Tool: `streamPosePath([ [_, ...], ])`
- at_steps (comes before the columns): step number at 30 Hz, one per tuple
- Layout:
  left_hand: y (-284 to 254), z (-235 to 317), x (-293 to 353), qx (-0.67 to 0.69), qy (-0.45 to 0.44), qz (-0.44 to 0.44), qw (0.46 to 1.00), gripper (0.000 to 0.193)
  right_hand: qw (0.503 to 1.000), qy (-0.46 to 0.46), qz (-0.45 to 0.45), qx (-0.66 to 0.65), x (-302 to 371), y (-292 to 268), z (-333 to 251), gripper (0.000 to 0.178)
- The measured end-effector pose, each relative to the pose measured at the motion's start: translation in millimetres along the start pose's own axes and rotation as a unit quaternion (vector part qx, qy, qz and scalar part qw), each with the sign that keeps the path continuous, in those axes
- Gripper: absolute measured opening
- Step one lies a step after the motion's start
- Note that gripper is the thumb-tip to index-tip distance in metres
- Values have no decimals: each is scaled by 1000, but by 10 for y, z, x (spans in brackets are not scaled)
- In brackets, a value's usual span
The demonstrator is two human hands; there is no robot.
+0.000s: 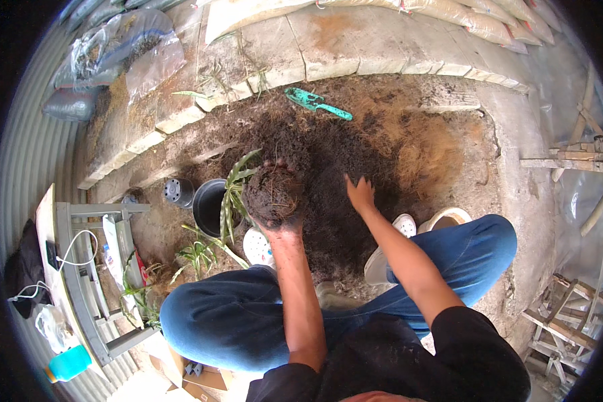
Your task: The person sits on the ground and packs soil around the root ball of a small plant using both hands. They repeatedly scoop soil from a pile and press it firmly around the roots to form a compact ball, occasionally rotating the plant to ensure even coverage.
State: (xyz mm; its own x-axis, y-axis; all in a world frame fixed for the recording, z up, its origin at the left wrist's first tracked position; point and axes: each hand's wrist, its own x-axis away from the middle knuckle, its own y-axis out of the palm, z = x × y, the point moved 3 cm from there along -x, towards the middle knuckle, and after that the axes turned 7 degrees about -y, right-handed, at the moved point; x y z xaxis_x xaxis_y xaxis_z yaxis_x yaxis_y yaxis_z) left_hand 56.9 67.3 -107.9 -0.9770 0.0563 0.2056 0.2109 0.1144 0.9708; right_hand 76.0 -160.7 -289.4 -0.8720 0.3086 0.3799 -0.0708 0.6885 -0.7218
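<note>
Past a black shirt (415,365), dark soil (335,218) is bordered by concrete (271,50). Beside green leaves (232,194), a round, stringy root ball (272,194) is cupped by the left hand (273,222); the right hand (361,194) is held loosely open.

Potting area, apparently a small plant nursery or garden yard | dark soil (335,151) heaped on bare ground | teal trowel (318,106) lying at its far side | black plastic pot (210,209) near strappy-leaved plants (195,257) | filled sacks (472,19) line a concrete ledge (331,65) | corrugated wall (30,134) at left, rough timber frames (561,321) at right
</note>
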Motion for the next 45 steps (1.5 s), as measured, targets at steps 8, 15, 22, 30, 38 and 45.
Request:
streamPosePath([
  [8, -166, 167, 58, -65, 38, 22, 997, 49, 975, -127, 60, 171, 981, 980, 686, 85],
  [15, -302, 187, 18, -125, 73, 76, 987, 48, 942, -330, -54, 33, 1068, 1309, 53, 85],
  [22, -188, 162, 38, -17, 47, 49, 998, 45, 889, -440, -80, 103, 911, 1211, 187, 65],
  [30, -120, 130, 90, -3, 46, 12, 999, 44, 970, -119, 119, -172, 427, 907, 235, 30],
  [38, 165, -113, 174, 59, -32, -39, 997, 42, 494, 190, -84, -845, -226, 493, -309, 30],
  [45, 63, -195, 263, 59, -101, -207, 971, 54, 512, 12, -248, -823, 268, -543, -1282, 32],
])
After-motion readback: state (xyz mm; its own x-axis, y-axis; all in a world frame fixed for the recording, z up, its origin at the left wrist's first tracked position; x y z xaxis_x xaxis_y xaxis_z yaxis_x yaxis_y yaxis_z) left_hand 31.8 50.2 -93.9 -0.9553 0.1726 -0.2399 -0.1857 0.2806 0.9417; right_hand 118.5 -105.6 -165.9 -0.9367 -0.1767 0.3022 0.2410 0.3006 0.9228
